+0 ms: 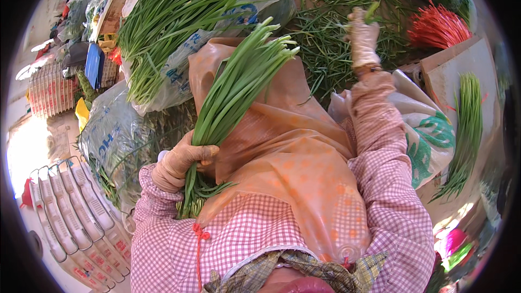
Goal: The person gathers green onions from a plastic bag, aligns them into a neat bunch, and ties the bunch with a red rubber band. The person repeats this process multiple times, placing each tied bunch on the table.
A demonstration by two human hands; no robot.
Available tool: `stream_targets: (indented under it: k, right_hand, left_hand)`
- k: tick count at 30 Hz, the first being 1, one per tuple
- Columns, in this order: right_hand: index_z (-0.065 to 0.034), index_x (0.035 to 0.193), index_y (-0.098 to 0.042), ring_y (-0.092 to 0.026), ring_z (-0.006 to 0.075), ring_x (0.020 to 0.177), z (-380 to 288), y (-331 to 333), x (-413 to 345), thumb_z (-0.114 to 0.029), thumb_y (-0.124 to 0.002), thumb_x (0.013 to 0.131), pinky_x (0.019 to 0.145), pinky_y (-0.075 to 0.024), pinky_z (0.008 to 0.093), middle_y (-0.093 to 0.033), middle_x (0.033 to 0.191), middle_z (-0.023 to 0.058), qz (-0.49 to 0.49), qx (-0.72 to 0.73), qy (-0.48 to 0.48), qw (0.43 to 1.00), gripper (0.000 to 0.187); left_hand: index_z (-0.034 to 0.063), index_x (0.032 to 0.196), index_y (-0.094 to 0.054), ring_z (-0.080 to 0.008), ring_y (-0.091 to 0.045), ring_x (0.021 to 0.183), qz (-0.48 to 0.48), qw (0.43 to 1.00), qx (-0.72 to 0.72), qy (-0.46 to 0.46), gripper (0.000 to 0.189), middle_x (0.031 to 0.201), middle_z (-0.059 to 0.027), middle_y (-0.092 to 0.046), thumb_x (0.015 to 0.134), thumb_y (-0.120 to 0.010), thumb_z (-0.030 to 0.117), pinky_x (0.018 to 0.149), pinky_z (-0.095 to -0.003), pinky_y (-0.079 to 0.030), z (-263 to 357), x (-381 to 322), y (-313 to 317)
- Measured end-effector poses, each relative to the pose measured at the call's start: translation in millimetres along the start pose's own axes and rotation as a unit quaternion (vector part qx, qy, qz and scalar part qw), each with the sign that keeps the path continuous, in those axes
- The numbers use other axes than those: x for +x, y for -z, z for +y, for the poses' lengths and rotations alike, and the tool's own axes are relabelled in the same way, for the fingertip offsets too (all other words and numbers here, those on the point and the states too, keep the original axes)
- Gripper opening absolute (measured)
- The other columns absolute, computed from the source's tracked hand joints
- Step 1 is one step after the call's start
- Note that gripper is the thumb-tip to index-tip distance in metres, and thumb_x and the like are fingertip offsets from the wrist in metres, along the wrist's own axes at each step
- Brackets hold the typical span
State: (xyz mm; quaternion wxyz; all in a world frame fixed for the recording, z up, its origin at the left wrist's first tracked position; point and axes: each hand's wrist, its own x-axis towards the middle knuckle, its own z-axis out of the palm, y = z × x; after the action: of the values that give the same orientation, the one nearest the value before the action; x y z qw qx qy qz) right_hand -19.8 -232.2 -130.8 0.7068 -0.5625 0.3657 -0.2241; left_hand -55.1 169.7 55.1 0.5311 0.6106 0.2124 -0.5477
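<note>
My left hand [185,158], in a tan glove, is closed around the lower part of a bunch of garlic chives [240,89]. Their pale cut ends point up and away to the right, and the leaf tips hang below my fist. My right hand [364,36], also gloved, reaches out over a heap of loose green leaves [325,40]. A small blurred leaf scrap [371,13] shows at its fingers. An orange translucent plastic apron [285,142] covers my lap beneath the bunch.
A large pile of chives [175,28] lies in a printed clear plastic bag ahead left. Red ties [439,26] sit at the far right, near a tied bundle [468,130] on a board. A white sack [427,130] lies by my right arm; stacked crates [77,211] stand left.
</note>
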Motion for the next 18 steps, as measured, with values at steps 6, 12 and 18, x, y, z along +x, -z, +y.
stream_targets:
  k: [6, 12, 18]
  right_hand:
    - [-0.0064, 0.121, -0.064, -0.063, 0.0112, 0.061, -7, 0, -77, -0.026, -0.07, 0.095, 0.051, -0.0513, 0.0251, -0.066, 0.076, 0.0026, -0.362, 0.072, -0.022, 0.929, 0.033]
    - [-0.0056, 0.105, -0.064, -0.056, 0.0082, 0.051, -10, -20, -105, -0.02, -0.067, 0.094, 0.046, -0.0453, 0.022, -0.063, 0.068, 0.0018, -0.184, 0.073, -0.133, 0.971, 0.018]
    - [-0.0001, 0.115, -0.066, -0.054, 0.0057, 0.058, -20, -25, -146, -0.016, -0.067, 0.094, 0.052, -0.0448, 0.0224, -0.068, 0.083, 0.0018, -0.391, 0.026, -0.167, 0.905, 0.027]
  left_hand:
    - [0.0048, 0.118, -0.056, -0.0071, -0.042, 0.053, -0.035, 0.999, -0.029, -0.027, 0.041, 0.069, -0.0004, -0.051, 0.083, -0.075, 0.011, 0.046, -0.0213, -0.029, -15, 5, 2]
    - [0.0039, 0.117, -0.057, -0.0071, -0.042, 0.052, -0.072, 0.995, -0.049, -0.046, 0.041, 0.068, -0.001, -0.052, 0.082, -0.075, 0.014, 0.045, -0.0217, -0.029, -26, 7, 7]
    - [0.0019, 0.118, -0.057, -0.0077, -0.044, 0.052, -0.088, 0.993, -0.056, -0.056, 0.042, 0.069, -0.0035, -0.054, 0.081, -0.073, 0.013, 0.043, -0.0221, -0.03, -37, 17, 10]
